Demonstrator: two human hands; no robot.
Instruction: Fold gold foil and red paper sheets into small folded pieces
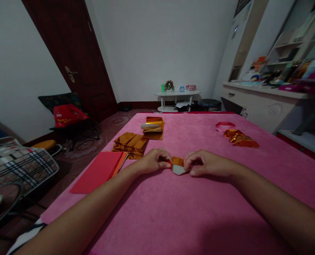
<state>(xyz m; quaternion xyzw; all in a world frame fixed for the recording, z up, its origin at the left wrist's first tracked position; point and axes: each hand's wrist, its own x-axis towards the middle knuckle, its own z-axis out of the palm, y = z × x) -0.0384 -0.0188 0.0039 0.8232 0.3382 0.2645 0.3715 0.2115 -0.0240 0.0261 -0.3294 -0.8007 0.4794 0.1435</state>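
1. On the surface covered with plain pink cloth (173,212), near its middle, lies the small piece of shiny orange-gold foil paper with a pale grey side (178,170); it is between the two hands.

2. The left hand (158,161) pinches the left end of this piece, with the thumb and the fingers brought together. The right hand (200,162) has its grip closed on the right end in a similar way.

3. The step seems to be a shaping or folding of the paper. To do it well, both hands should pull equally, so that the middle does not twist.

4. The foil looks thin and may crease easily. It is better to use light fingertips, and to press a fold only after the two edges agree.

5. The cloth looks soft, so it possibly gives weak support for a sharp fold; pressing between thumb and finger would be safer.

6. Beyond the left hand is the pile of pleated gold foil packets (130,143), and nearer to the left edge are the flat bright red paper sheets (95,171). Both are apart from the foil piece, and the elbows should avoid pushing them.
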